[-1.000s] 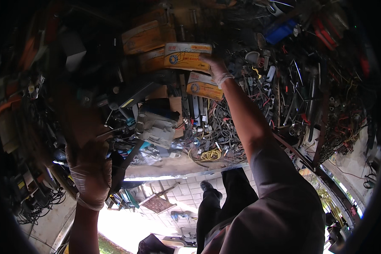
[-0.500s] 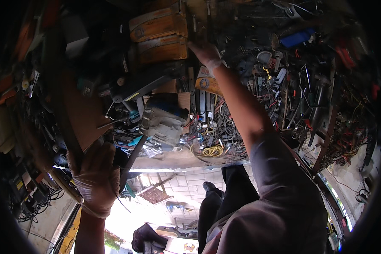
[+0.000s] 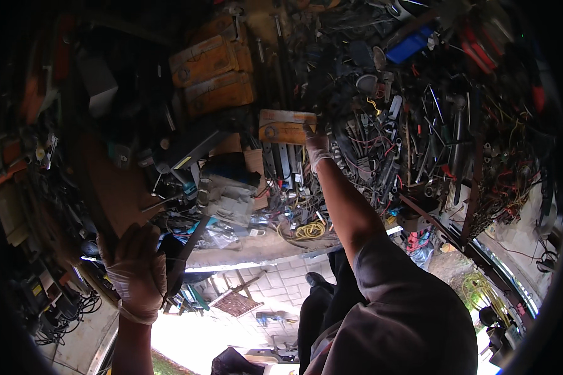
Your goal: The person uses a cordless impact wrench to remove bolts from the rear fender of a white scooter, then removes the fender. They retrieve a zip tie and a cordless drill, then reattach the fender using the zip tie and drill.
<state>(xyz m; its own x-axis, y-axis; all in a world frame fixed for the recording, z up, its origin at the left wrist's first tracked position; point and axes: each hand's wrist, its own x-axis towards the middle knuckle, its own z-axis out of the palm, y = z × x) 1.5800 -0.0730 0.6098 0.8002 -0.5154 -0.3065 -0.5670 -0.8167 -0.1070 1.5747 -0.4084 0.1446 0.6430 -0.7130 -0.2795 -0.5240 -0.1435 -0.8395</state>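
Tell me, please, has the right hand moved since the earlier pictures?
Yes. The right hand has come down from the two stacked orange boxes and now grips a separate orange box lower on the bench.

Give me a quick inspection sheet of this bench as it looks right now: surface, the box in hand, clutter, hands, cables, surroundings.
Surface: workbench almost fully covered; only its front edge shows bare.
Job's things: flat orange box gripped at its right end by the right hand; two similar orange boxes stacked further back.
Clutter: dense hand tools, a blue case, metal parts.
Hands: both gloved; left hand rests at the bench's front left edge, fingers spread.
Cables: yellow wire coil, tangled wires at right.
Surroundings: paved floor below the bench.
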